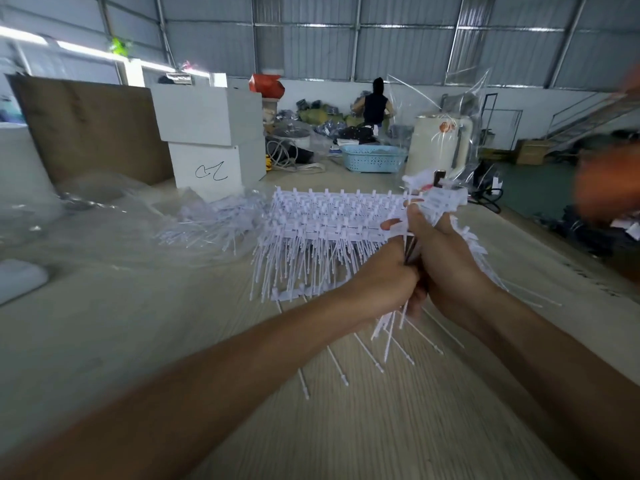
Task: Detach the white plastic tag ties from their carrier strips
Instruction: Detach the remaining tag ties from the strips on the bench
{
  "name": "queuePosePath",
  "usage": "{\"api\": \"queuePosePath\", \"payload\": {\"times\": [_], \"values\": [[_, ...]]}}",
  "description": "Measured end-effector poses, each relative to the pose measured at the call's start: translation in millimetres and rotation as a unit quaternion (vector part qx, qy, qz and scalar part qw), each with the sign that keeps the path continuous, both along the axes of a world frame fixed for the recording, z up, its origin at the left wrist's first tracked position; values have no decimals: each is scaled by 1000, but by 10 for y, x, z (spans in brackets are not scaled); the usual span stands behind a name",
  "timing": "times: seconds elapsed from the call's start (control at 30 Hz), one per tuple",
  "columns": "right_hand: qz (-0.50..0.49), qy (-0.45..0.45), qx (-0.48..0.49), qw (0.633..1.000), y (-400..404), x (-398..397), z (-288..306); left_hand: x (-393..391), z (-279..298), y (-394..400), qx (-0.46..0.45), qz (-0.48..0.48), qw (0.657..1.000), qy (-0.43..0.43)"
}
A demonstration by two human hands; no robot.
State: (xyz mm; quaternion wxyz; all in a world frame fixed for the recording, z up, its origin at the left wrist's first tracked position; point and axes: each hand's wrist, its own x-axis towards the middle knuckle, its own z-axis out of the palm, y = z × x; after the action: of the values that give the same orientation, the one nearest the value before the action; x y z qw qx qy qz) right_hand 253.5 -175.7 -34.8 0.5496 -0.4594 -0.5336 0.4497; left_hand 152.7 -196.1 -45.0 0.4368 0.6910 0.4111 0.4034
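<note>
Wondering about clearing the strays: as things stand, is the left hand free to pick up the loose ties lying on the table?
Probably not yet. The left hand grips a bunch of ties alongside the right hand. The loose ties lie unobstructed just below on the table.

You are facing a corrugated metal wall [398,39] where daylight is coming through in strips. White boxes [207,133] are standing stacked beside a brown board [90,129], and a metal staircase [588,119] is rising at your right.
</note>
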Motion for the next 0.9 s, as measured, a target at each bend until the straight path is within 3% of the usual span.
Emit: {"api": "queuePosePath", "payload": {"times": [0.27,0.4,0.6,0.67,0.77,0.9], "values": [[113,-82,25,990,85,-32,99,-155,100,-1,-87,56,990,-93],[196,-161,73,965,85,-237,228,-787,224,125,-55,127,985,-105],[177,-252,165,937,282,-920,376,-2056,236,349,3,296,945,-139],[159,-333,230,901,405,-1244,387,-2367,217,385,31,321,929,-179],[118,-455,332,817,630,-1759,354,-2686,189,413,57,350,907,-228],[94,-622,392,671,949,-2307,248,-2931,34,455,70,408,892,-184]]}}
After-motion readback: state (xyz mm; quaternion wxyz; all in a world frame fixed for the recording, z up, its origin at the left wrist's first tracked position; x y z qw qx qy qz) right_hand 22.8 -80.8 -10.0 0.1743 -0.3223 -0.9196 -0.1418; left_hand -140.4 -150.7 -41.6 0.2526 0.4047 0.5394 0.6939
